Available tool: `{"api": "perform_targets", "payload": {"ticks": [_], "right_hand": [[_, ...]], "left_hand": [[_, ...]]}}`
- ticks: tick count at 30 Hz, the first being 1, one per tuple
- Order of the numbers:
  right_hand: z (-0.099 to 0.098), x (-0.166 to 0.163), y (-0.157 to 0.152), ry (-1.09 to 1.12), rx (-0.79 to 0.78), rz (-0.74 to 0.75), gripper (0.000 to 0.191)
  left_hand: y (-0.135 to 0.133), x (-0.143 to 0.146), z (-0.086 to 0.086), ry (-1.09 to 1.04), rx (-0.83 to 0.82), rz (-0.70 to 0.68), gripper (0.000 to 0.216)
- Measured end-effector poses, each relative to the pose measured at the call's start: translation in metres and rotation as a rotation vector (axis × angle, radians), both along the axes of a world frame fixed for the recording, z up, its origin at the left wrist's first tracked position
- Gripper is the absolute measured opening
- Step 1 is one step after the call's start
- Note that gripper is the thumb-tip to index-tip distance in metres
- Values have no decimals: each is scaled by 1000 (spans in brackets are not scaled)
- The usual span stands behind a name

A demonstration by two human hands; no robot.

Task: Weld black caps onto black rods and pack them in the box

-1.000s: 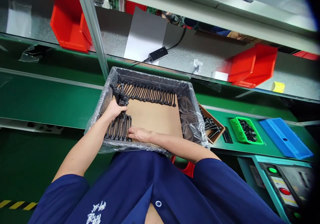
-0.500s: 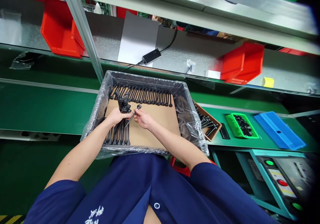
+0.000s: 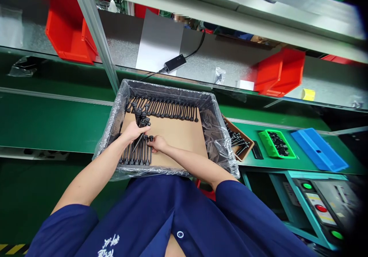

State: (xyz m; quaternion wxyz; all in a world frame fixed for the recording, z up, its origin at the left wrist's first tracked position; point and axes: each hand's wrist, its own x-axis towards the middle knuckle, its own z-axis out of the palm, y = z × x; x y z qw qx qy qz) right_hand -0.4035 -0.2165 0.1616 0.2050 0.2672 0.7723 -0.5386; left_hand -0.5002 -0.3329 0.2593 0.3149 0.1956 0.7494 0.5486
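Observation:
My left hand [image 3: 135, 131] is closed round a bunch of black rods with knobbed heads [image 3: 141, 116], held over the left part of the lined bin. With its fingertips my right hand [image 3: 158, 144] pinches one black knobbed rod [image 3: 151, 150] at its head, at the right end of the near row. That near row of black rods [image 3: 132, 158] lies side by side on a cardboard sheet [image 3: 178, 138]. Along the far wall runs another row of black rods [image 3: 172, 109]. The bin [image 3: 214, 103] is lined with clear plastic.
Right of the bin stand a brown box of black rods [image 3: 244, 146], a green tray of small black parts [image 3: 277, 144] and a blue tray [image 3: 319, 149]. Red bins [image 3: 280, 73] and a black cable box [image 3: 174, 63] are on the shelf behind. A button panel [image 3: 320, 207] is at lower right.
My right hand has moved down toward me, taking one rod from beside the bunch to the end of the near row. My left hand still holds the bunch.

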Motion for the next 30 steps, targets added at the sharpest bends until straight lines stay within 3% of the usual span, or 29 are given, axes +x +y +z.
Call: {"api": "perform_targets", "payload": {"ticks": [4,8,10,14,16,18,23,26,28,30], "right_hand": [[1,0,3,24,25,1,38],[15,7,8,62,44,-2,36],[26,10,8,119,-120,-96,28],[45,13,2,274,-746,-337,9],[50,12,-2,311,-902,-445,13],[51,12,-4,319,-961,-518,18],[52,9,-1,405,-940,-548,29],[53,7,12,407,-911,-520,26],[52,8,28,434,-789,-458,23],[48,13,45,539,-497,-319,20]], "left_hand": [[1,1,1,4,-9,12,30],[2,3,-3,-43,30,41,35],[3,3,-5,-68,50,43,38],[4,4,-8,-30,23,23,38],[4,4,-10,-7,12,38,39],[3,3,-12,-9,6,54,41],[3,8,-12,-63,10,43,46],[5,9,-9,-98,37,51,47],[5,6,-8,-82,19,102,43],[4,1,-8,-43,-2,172,42]]}}
